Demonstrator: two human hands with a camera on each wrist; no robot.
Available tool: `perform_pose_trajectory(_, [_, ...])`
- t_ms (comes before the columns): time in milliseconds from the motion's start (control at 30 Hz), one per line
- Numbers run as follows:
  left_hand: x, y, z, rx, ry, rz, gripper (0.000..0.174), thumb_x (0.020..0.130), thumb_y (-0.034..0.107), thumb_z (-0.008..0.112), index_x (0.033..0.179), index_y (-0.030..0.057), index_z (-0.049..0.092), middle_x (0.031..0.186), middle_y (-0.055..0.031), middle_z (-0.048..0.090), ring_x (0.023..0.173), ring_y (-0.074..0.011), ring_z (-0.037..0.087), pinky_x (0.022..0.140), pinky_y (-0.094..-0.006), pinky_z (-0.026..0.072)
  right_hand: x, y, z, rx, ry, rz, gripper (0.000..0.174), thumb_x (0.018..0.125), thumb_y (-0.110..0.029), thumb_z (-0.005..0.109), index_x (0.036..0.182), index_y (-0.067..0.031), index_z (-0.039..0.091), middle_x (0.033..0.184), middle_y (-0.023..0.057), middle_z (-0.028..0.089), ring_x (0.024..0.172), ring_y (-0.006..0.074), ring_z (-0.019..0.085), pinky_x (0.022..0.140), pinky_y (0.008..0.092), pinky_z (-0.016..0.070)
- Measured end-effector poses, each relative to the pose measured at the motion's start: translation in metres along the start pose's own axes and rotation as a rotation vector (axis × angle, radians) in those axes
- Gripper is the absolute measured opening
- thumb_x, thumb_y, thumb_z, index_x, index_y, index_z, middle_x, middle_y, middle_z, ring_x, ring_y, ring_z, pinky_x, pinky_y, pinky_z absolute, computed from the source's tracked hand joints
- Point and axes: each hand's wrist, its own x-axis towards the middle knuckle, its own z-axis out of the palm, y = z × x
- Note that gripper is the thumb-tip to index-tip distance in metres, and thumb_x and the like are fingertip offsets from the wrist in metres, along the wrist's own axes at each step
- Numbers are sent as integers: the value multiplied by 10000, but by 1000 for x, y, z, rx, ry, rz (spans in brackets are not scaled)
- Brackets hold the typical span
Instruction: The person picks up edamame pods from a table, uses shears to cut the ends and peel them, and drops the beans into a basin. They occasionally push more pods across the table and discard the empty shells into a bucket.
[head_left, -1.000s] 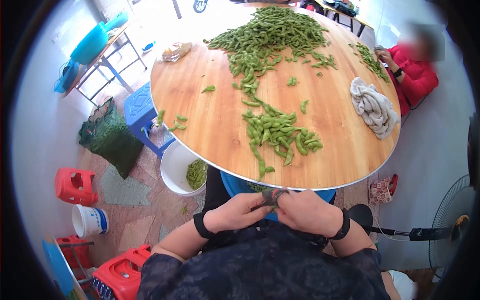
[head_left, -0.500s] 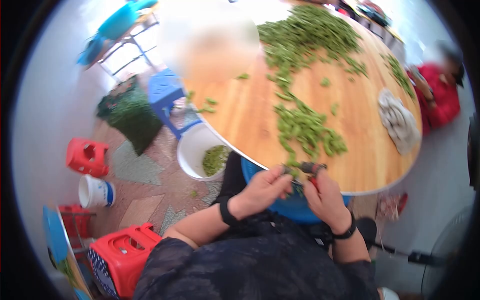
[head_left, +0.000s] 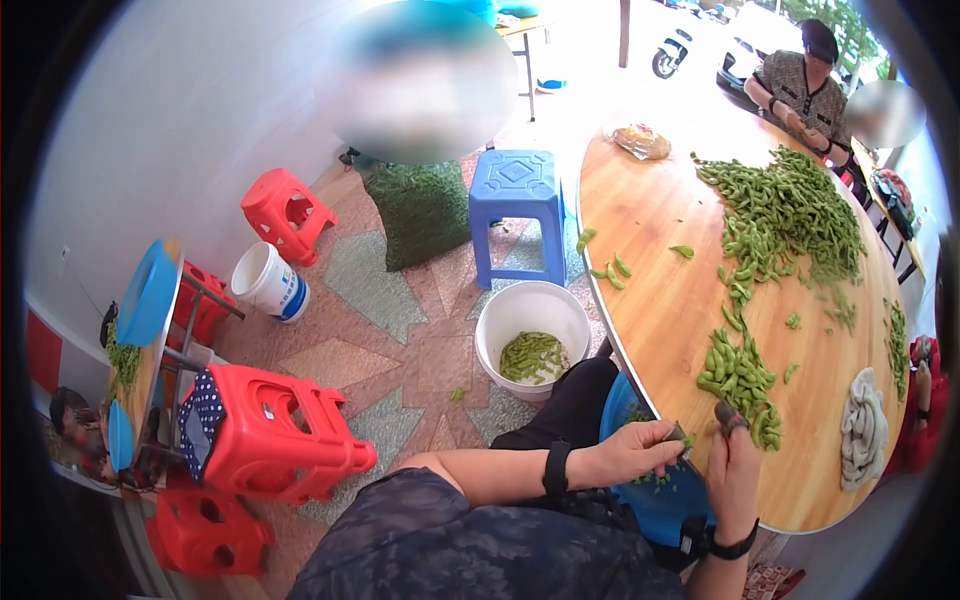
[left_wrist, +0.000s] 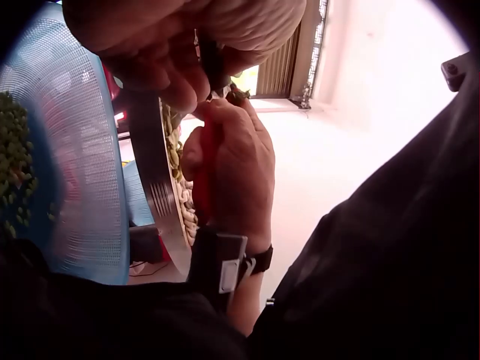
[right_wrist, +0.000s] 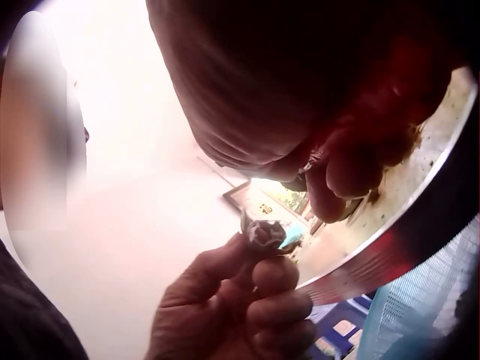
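My left hand (head_left: 632, 452) is over the blue basin (head_left: 688, 508), its fingers curled and a bit of green pod (head_left: 689, 440) at the pinched tips. Dark grey wrapping (right_wrist: 264, 234) covers a fingertip of that hand in the right wrist view. Beside the table edge my right hand (head_left: 735, 475) points up toward the small heap of green soybean pods (head_left: 740, 375). A dark cover (head_left: 731, 416) sits on one of its digits, overlapping the heap's near edge. Something reddish shows against this hand in the left wrist view; I cannot tell whether it holds anything. Small green beans (left_wrist: 13, 161) lie in the basin.
A large pod pile (head_left: 790, 215), a bagged item (head_left: 640, 142) and a grey cloth (head_left: 864, 430) lie on the round table (head_left: 650, 270). Left of it stand a white bucket (head_left: 490, 325), blue stool (head_left: 515, 185) and red stools (head_left: 280, 430). A person (head_left: 805, 95) sits across the table.
The head view has swung left, showing more floor and stools and the person opposite. My hands, close together a second ago, now stand slightly apart, the right by the small heap.
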Motion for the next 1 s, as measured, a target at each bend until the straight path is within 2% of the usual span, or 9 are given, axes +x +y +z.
perform_pose_trajectory(33, [0, -1, 0, -12, -19, 10, 168, 1000, 213, 519, 945, 59, 558, 801, 33, 546, 714, -38, 512, 656, -204, 443, -10, 1, 0, 201, -69, 173, 222, 938, -42, 463, 1135, 13, 551, 688, 101, 558, 523, 180, 532, 482, 287, 431])
perform_pose_trajectory(67, [0, -1, 1, -25, -41, 20, 168, 1001, 209, 517, 939, 57, 555, 788, 37, 531, 708, -36, 493, 646, -206, 431, -18, -2, 0, 200, -73, 176, 222, 938, -42, 463, 1135, 13, 551, 688, 101, 558, 523, 180, 532, 482, 287, 431])
perform_pose_trajectory(133, [-2, 2, 2, 83, -62, 79, 164, 996, 192, 517, 924, 48, 549, 773, 38, 512, 697, -46, 475, 635, -220, 418, -31, -23, -2, 640, -167, 402, 202, 950, -54, 439, 1131, -9, 517, 658, 34, 526, 482, 81, 479, 430, 224, 386])
perform_pose_trajectory(167, [-4, 2, 3, 191, -85, 139, 162, 991, 176, 517, 910, 39, 544, 758, 40, 492, 686, -56, 457, 623, -233, 406, -35, -28, -1, 658, -203, 412, 180, 955, -67, 420, 1122, -26, 472, 674, 15, 534, 481, 62, 468, 429, 194, 372])
perform_pose_trajectory(400, [-7, 7, 8, 528, -57, 297, 181, 930, 143, 566, 829, 2, 513, 693, -50, 434, 641, -137, 441, 585, -301, 391, -54, -27, 5, 706, -180, 412, 112, 942, -42, 399, 1045, -22, 439, 653, 28, 530, 457, 72, 463, 416, 204, 376])
perform_pose_trajectory(567, [-10, 6, 9, 778, -98, 378, 164, 862, 115, 600, 786, 5, 505, 696, -150, 464, 607, -319, 497, 549, -369, 397, -63, -19, 11, 712, -174, 430, 131, 941, -41, 391, 1060, -11, 436, 639, 33, 537, 440, 78, 467, 402, 211, 381])
perform_pose_trajectory(900, [-8, 5, 16, 809, -151, 396, 167, 855, 114, 600, 777, 6, 498, 695, -151, 472, 627, -349, 514, 540, -396, 389, -71, -14, 6, 709, -219, 427, 175, 946, -53, 368, 1109, -21, 421, 644, 36, 536, 432, 86, 463, 396, 218, 381])
perform_pose_trajectory(967, [-6, 8, 19, 952, -136, 662, 160, 856, 115, 593, 779, 13, 498, 686, -141, 478, 610, -343, 505, 549, -385, 397, -71, -12, 6, 711, -227, 444, 177, 945, -47, 365, 1110, -26, 425, 648, 33, 535, 433, 85, 463, 396, 218, 381])
perform_pose_trajectory(1000, [-6, 10, 21, 955, -138, 662, 160, 856, 115, 593, 779, 13, 498, 686, -141, 478, 610, -343, 505, 549, -385, 397, -71, -12, 6, 710, -237, 463, 180, 944, -41, 362, 1111, -31, 428, 652, 30, 533, 433, 85, 462, 396, 218, 381])
